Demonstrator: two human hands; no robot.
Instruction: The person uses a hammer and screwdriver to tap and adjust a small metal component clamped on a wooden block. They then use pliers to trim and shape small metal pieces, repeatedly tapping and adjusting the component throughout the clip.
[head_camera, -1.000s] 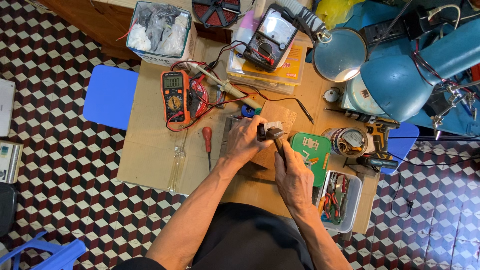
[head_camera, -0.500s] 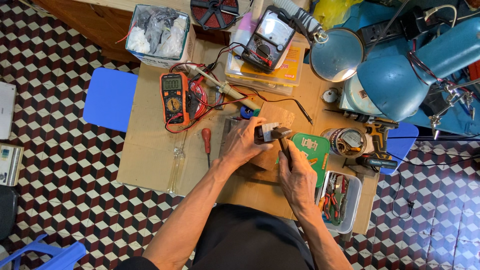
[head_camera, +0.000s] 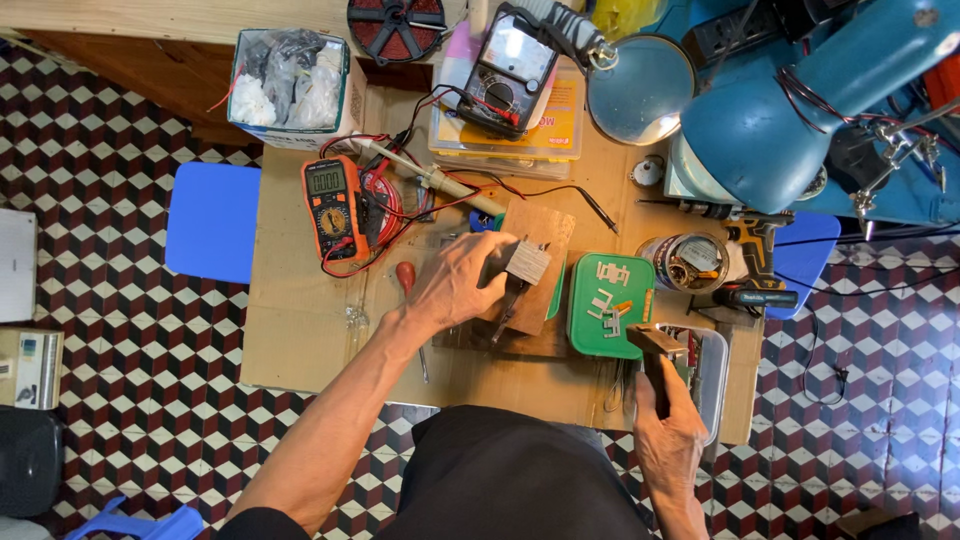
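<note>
Left hand (head_camera: 462, 280) clamps down on a small grey metal block (head_camera: 526, 262), fingers curled around it, pinning it against a brown wooden board (head_camera: 545, 228) near the middle of the cardboard-covered work table (head_camera: 300, 330). A dark metal piece hangs from under the block; what it is cannot be told. Right hand (head_camera: 668, 435) is off at the near right edge of the table, well apart from the block, fist wrapped around the dark handle of a small hammer (head_camera: 655, 350), head pointing away from the person. Hammer head sits just beside a green plastic lid (head_camera: 590, 320) carrying small pale metal parts. Orange digital multimeter (head_camera: 330, 205) with red and black leads lies left of the board. Red-handled screwdriver (head_camera: 407, 285) lies beside the left wrist.
</note>
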